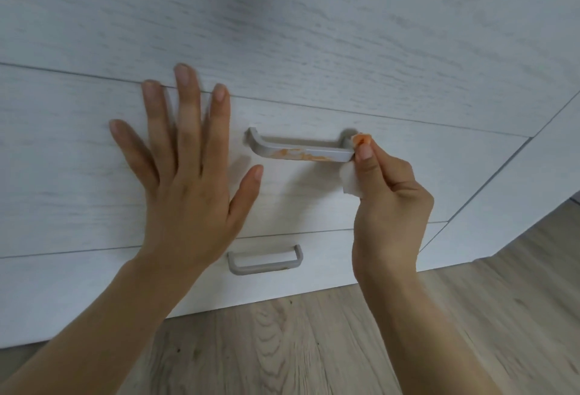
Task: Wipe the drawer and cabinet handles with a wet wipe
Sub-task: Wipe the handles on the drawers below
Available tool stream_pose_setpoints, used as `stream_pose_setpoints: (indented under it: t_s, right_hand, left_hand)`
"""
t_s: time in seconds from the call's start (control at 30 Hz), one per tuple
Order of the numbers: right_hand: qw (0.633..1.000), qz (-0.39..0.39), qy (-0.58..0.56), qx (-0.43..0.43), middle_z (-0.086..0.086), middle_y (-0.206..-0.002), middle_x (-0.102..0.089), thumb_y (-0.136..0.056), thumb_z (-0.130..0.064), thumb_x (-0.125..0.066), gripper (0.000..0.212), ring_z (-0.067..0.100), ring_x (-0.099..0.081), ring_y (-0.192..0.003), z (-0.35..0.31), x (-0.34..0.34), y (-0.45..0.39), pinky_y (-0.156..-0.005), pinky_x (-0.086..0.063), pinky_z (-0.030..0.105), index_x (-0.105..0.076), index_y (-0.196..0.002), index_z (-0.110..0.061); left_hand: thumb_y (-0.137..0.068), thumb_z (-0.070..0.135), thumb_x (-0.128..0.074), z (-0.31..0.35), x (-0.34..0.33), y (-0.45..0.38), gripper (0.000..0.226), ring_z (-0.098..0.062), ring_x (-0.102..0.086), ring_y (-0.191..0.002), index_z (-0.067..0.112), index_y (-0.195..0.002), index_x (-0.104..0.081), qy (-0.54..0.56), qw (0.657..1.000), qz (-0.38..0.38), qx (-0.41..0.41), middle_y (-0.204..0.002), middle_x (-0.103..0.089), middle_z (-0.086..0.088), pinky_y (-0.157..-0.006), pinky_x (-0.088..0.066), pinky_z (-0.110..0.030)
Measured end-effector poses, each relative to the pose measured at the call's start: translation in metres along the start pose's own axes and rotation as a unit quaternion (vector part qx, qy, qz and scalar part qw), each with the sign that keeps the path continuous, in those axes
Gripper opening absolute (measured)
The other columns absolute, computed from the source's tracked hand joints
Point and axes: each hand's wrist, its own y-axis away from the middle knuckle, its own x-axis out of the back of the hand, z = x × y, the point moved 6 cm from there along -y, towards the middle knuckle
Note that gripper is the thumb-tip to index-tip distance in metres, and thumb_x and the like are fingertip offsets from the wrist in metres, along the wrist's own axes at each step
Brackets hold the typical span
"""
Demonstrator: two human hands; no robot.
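A grey drawer handle (pixel 299 151) smeared with orange stains sits on the white wood-grain drawer front (pixel 78 156). My right hand (pixel 389 203) pinches a white wet wipe (pixel 351 181), stained orange at its top, against the handle's right end. My left hand (pixel 185 159) presses flat on the drawer front to the left of the handle, fingers spread and straight. A second, clean-looking grey handle (pixel 265 260) sits on the lower drawer, below and between my hands.
The white cabinet's corner edge (pixel 489 187) runs down at the right, with a side panel beyond it. Light wood floor (pixel 282 347) lies below the bottom drawer. A larger drawer front spans the top.
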Motion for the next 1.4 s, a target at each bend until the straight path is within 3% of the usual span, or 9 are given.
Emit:
stream_pose_setpoints:
  t_s: [0.3,0.43,0.57,0.73,0.83,1.0,1.1,1.3,1.4]
  right_hand:
    - [0.997,-0.008,0.014,0.080,-0.011,-0.090,-0.071,-0.086,-0.016,-0.064,0.018,0.000,-0.064,-0.092,-0.009,0.000,0.016,-0.079,-0.047,0.010,-0.073,-0.088,-0.032]
    - [0.996,0.045,-0.030,0.074,-0.014,-0.080,-0.071,-0.085,-0.017,-0.066,0.014,0.001,-0.063,-0.078,-0.013,0.006,0.012,-0.071,-0.050,0.012,-0.071,-0.087,-0.030]
    - [0.998,0.022,-0.020,0.059,-0.016,-0.083,-0.073,-0.086,-0.020,-0.066,0.013,-0.003,-0.065,-0.086,-0.014,0.001,0.008,-0.074,-0.048,0.009,-0.072,-0.083,-0.030]
    - [0.987,0.017,0.116,0.107,-0.013,-0.091,-0.061,-0.085,-0.030,-0.066,0.008,-0.012,-0.057,-0.081,-0.018,0.000,0.011,-0.069,-0.039,0.000,-0.069,-0.088,-0.037]
    - [0.975,0.003,0.168,0.146,-0.014,-0.087,-0.057,-0.083,-0.026,-0.069,0.021,-0.013,-0.055,-0.077,-0.021,-0.003,0.013,-0.068,-0.037,0.000,-0.065,-0.102,-0.035]
    - [0.971,0.015,0.151,0.186,-0.013,-0.081,-0.059,-0.083,-0.016,-0.069,0.024,-0.013,-0.057,-0.074,-0.025,-0.002,0.017,-0.070,-0.041,0.001,-0.065,-0.104,-0.029]
    - [0.967,0.033,0.165,0.191,-0.014,-0.076,-0.053,-0.083,-0.019,-0.068,0.023,-0.010,-0.053,-0.068,-0.025,-0.001,0.015,-0.066,-0.038,0.002,-0.063,-0.101,-0.033]
    - [0.966,0.033,0.165,0.197,-0.016,-0.082,-0.054,-0.086,-0.019,-0.066,0.025,-0.013,-0.054,-0.075,-0.026,0.000,0.013,-0.069,-0.039,0.002,-0.060,-0.099,-0.040]
    - [0.956,0.028,0.180,0.229,-0.016,-0.086,-0.049,-0.088,-0.018,-0.063,0.024,0.001,-0.059,-0.080,-0.026,-0.003,0.014,-0.072,-0.045,0.010,-0.062,-0.105,-0.035]
  left_hand:
    - [-0.101,0.048,-0.025,-0.003,-0.009,0.006,0.064,-0.052,-0.006,-0.132,0.010,-0.151,-0.013,-0.041,0.999,0.005,-0.025,-0.148,-0.009,-0.027,-0.101,-0.003,-0.070]
    - [-0.101,0.049,-0.024,-0.004,-0.008,0.005,0.064,-0.051,-0.008,-0.132,0.010,-0.151,-0.014,-0.046,0.998,0.009,-0.032,-0.147,-0.009,-0.026,-0.101,-0.004,-0.070]
    - [-0.101,0.048,-0.026,-0.003,-0.008,0.007,0.063,-0.050,-0.006,-0.132,0.010,-0.151,-0.016,-0.043,0.999,0.004,-0.031,-0.148,-0.008,-0.025,-0.102,-0.003,-0.069]
    - [-0.101,0.049,-0.026,-0.003,-0.009,0.007,0.064,-0.050,-0.006,-0.133,0.010,-0.151,-0.014,-0.046,0.999,-0.002,-0.027,-0.149,-0.008,-0.025,-0.102,-0.004,-0.070]
    - [-0.101,0.048,-0.027,-0.003,-0.008,0.007,0.064,-0.050,-0.006,-0.133,0.010,-0.151,-0.014,-0.046,0.999,-0.002,-0.027,-0.149,-0.008,-0.025,-0.102,-0.004,-0.071]
    - [-0.101,0.049,-0.026,-0.003,-0.007,0.006,0.064,-0.050,-0.007,-0.133,0.010,-0.151,-0.012,-0.046,0.998,-0.002,-0.032,-0.149,-0.009,-0.025,-0.102,-0.003,-0.069]
    - [-0.101,0.049,-0.025,-0.002,-0.007,0.007,0.064,-0.051,-0.007,-0.133,0.010,-0.151,-0.013,-0.048,0.998,-0.001,-0.034,-0.149,-0.009,-0.025,-0.102,-0.003,-0.069]
    - [-0.101,0.049,-0.026,-0.003,-0.008,0.008,0.065,-0.050,-0.006,-0.133,0.010,-0.151,-0.011,-0.048,0.998,-0.002,-0.033,-0.149,-0.006,-0.024,-0.103,-0.001,-0.068]
    - [-0.101,0.049,-0.025,-0.003,-0.008,0.007,0.065,-0.050,-0.006,-0.133,0.011,-0.151,-0.011,-0.050,0.998,-0.004,-0.034,-0.149,-0.007,-0.024,-0.103,-0.002,-0.068]
